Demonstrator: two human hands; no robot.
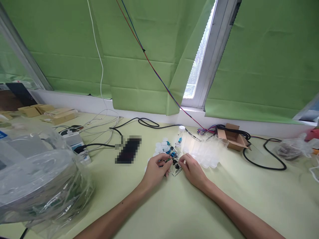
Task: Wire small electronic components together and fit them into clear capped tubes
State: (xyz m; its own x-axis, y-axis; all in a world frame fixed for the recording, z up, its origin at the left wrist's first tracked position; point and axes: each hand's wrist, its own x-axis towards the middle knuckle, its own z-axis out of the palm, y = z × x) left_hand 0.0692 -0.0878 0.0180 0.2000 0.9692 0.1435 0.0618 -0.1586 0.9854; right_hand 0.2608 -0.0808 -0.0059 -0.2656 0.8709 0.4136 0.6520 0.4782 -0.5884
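My left hand (157, 167) is closed in a pinch on a small green part (167, 160) with what looks like a thin lead; the fingers cover most of it. Opposite it, my right hand (191, 168) has its fingers curled together at the edge of a pile of small parts; whatever they hold, if anything, is hidden. The pile between the hands has blue pieces (173, 154), round black pieces (177, 166) and thin metal leads, too small to name surely. Translucent white tubes (208, 159) lie right of the pile, and white caps (159, 148) lie behind my left hand.
A small capped tube (180, 136) with a blue part stands behind the pile. An open cardboard box (233, 141), coiled black cable (279, 168) and a bag (294, 146) are at right. Leftward are a blurred dark object (129, 150), a power strip (83, 155) and a plastic-wrapped reel (42, 186).
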